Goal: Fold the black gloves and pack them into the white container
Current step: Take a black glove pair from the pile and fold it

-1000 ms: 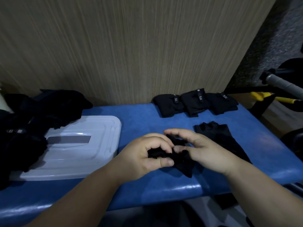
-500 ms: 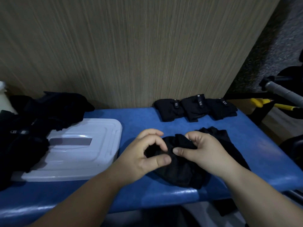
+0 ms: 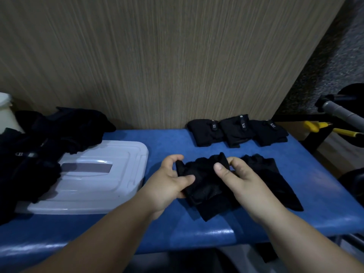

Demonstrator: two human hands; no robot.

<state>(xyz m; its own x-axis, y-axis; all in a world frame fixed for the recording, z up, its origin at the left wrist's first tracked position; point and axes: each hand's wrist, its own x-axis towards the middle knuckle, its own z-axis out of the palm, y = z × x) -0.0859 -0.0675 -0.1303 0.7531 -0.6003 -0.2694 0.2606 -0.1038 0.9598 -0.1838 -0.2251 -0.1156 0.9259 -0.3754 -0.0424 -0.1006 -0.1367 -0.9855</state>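
The left hand (image 3: 167,184) and right hand (image 3: 242,180) hold one black glove (image 3: 204,186) between them on the blue surface (image 3: 169,142), each pinching an upper edge with curled fingers and thumb. A second glove (image 3: 275,178) lies under and just right of the right hand. Three folded gloves (image 3: 236,131) sit beyond it. The white container (image 3: 94,184) lies left of the left hand.

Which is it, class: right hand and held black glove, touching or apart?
Touching. The head view shows the right hand pinching the black glove, thumb on its fabric.
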